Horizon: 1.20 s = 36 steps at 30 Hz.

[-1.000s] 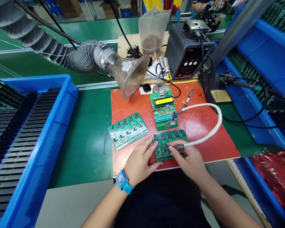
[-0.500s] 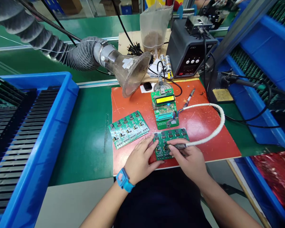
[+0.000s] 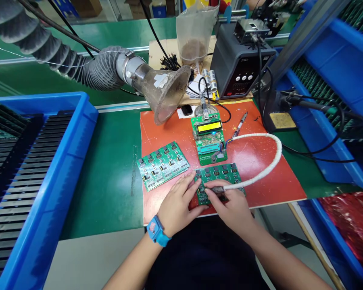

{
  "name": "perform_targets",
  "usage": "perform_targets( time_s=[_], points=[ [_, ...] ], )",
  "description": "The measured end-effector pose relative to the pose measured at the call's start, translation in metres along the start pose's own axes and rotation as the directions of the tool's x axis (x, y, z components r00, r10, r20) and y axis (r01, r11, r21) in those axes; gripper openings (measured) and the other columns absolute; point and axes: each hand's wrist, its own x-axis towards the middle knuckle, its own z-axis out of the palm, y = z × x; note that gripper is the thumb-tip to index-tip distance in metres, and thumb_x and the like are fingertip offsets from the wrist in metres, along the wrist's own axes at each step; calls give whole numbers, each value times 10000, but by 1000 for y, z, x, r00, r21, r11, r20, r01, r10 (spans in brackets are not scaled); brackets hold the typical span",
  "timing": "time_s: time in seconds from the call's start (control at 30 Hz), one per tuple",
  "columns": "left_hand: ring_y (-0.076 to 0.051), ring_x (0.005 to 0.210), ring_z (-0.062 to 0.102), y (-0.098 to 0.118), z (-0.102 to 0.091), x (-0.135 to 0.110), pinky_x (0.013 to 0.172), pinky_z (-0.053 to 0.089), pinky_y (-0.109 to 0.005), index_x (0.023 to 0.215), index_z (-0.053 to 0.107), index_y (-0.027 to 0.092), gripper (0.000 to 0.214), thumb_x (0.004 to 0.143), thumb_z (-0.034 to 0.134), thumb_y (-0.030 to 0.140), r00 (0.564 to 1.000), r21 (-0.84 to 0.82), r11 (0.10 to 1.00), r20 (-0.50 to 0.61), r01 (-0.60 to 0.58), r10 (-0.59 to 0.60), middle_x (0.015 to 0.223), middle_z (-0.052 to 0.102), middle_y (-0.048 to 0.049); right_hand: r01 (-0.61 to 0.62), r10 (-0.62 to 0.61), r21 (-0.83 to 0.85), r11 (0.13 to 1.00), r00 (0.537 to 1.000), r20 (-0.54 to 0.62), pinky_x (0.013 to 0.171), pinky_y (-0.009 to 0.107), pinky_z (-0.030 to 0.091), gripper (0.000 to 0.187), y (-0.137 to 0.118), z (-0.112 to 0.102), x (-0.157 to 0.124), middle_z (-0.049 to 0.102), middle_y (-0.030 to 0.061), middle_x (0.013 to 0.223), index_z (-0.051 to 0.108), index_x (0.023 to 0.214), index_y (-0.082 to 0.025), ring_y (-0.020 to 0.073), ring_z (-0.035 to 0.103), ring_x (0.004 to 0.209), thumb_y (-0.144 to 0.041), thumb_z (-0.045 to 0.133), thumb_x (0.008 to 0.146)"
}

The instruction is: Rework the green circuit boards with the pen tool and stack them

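A green circuit board panel (image 3: pixel 217 174) with small digit displays lies on the red mat. My left hand (image 3: pixel 180 199), wearing a blue wristband, steadies its left edge, fingers on the top side and thumb by the near edge. My right hand (image 3: pixel 230 203) is closed in a pinch on a probe (image 3: pixel 216 189) with a white-sleeved cable (image 3: pixel 276 155). Its tip is over the left part of the panel; whether it touches is hidden by my fingers. The cable runs to a green programmer board (image 3: pixel 210 139) with a lit yellow screen, just behind the panel.
To the left lies a stack of similar panels (image 3: pixel 162 164). A fume extractor hood (image 3: pixel 172 94) hangs over the mat's back left. Behind stand a soldering station (image 3: pixel 242 60) and a pen (image 3: pixel 240 124). Blue bins (image 3: pixel 87 117) flank both sides.
My right hand has moved left with the probe, from the middle of the panel to its left part. The cable follows. My left hand stays on the panel's edge.
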Motion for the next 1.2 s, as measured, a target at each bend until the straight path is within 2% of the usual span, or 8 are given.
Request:
perform_targets(
  time_s=[0.23, 0.5, 0.67, 0.83, 1.2],
  points=[
    [-333, 1321, 468, 0, 0, 0, 1044, 468, -510, 1407, 412, 151, 722, 793, 730, 357, 1000, 3, 1000, -7, -2, 2, 1440, 459, -200, 16, -16, -3, 1000, 996, -87, 704, 266, 573, 69, 4, 2, -3, 703, 55, 931, 626, 949, -204, 186, 688, 864, -205, 578, 900],
    [-333, 1332, 457, 0, -1, -1, 1041, 470, -519, 1433, 381, 182, 731, 804, 718, 344, 1000, -9, 1000, -1, 9, -9, 1460, 440, -188, 7, -7, 0, 1000, 1000, 8, 627, 239, 572, 82, -1, -2, 2, 703, 47, 914, 620, 936, -207, 171, 697, 786, -183, 555, 892],
    [-328, 1335, 455, 0, -1, 0, 1046, 466, -515, 1426, 389, 175, 716, 809, 713, 339, 1000, -5, 1000, -3, 1, -1, 1461, 439, -191, 24, -24, -21, 999, 1000, 5, 585, 231, 562, 72, -1, 1, 3, 699, 44, 889, 611, 913, -207, 164, 692, 738, -176, 551, 887],
    [-333, 1332, 458, 0, -1, 0, 1051, 459, -516, 1418, 399, 167, 702, 815, 706, 355, 1000, 1, 1000, -4, 5, -5, 1453, 444, -200, 34, -34, -13, 999, 998, -45, 578, 231, 561, 67, 2, 5, 1, 699, 35, 852, 608, 877, -209, 159, 688, 704, -175, 550, 879],
    [-325, 1339, 452, 1, -2, 0, 1045, 466, -510, 1423, 386, 186, 709, 813, 709, 350, 1000, -4, 1000, 13, 15, -15, 1465, 430, -192, 26, -25, 8, 1000, 999, -48, 620, 258, 581, 75, 0, 2, 1, 704, 46, 889, 617, 910, -219, 185, 700, 789, -193, 551, 885]
  ],
)
